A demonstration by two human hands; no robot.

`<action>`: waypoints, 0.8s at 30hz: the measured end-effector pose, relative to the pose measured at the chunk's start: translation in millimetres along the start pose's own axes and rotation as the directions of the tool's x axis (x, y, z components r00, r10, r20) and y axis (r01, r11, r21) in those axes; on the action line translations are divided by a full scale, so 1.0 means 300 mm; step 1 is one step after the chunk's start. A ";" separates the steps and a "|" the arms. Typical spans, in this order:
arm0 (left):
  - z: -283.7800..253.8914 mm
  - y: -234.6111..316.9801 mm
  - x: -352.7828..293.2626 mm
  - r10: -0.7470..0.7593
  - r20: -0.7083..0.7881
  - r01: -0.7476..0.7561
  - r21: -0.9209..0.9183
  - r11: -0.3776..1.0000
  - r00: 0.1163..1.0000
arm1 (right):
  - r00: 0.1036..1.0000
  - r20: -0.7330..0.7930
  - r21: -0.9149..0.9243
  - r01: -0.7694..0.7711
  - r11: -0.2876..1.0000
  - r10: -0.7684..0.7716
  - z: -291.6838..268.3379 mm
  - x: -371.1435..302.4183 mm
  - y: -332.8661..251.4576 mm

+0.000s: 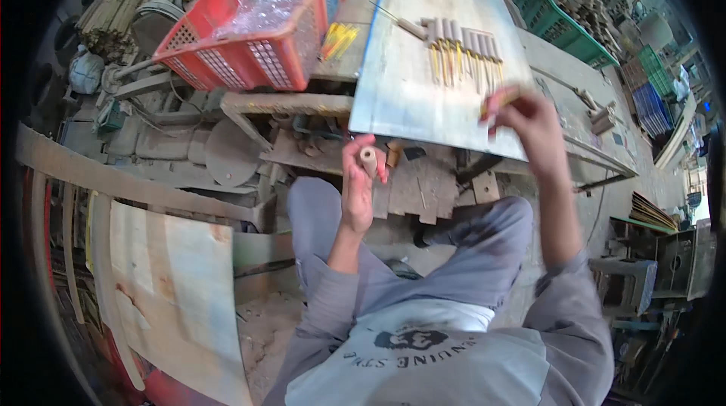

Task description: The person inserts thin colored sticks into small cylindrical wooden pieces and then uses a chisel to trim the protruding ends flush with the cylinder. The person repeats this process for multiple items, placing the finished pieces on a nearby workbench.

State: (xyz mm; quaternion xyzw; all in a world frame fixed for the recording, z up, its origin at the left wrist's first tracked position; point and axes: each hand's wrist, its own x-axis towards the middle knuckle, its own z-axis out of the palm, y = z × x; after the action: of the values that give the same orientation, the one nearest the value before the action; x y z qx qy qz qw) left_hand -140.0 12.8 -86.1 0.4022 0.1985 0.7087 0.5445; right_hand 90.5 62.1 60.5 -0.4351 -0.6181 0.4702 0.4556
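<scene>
Upright in my left hand (358,192) is a short round wooden tube (368,156), its hollow end facing up and my fingers curled around it. My right hand (532,124), smeared by motion, hovers over the near right part of the pale board (423,107). Its thumb and fingers are pinched together around a small yellowish thing that I cannot make out. Farther up the board lies a row of brown cylindrical pieces (455,30), with thin yellow and dark sticks (446,65) at their near ends. Left of them rests a wooden-handled tool (411,27) with a thin metal shaft.
A red plastic crate (265,58) with clear plastic wrap stands left of the board. Yellow and red sticks (339,40) lie beside it. A green crate (563,20) is at the back right. A stained panel (174,292) leans at lower left. More wooden cylinders (603,120) lie right.
</scene>
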 end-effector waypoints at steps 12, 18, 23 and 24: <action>0.333 0.066 -0.090 0.198 0.398 -0.283 0.169 0.944 0.896 | 0.869 -0.436 0.303 0.386 0.871 -0.234 0.114 -0.517 -0.023; 0.402 0.034 -0.132 0.162 0.366 -0.196 0.057 0.979 0.916 | 0.837 -0.405 0.150 0.457 0.877 -0.367 0.114 -0.564 -0.035; 0.451 0.014 -0.144 0.104 0.373 -0.068 -0.107 0.992 0.922 | 0.779 -0.438 0.087 0.533 0.841 -0.449 0.103 -0.589 -0.018; 0.456 0.011 -0.141 0.115 0.385 -0.079 -0.108 0.991 0.916 | 0.767 -0.449 0.074 0.543 0.837 -0.458 0.099 -0.591 -0.015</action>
State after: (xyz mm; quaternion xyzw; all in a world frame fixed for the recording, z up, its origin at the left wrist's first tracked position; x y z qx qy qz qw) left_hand -30.7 -49.2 -17.0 0.5196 0.0339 0.6487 0.5550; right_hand 97.8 -115.6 33.4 -0.2951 -0.5509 0.2874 0.7258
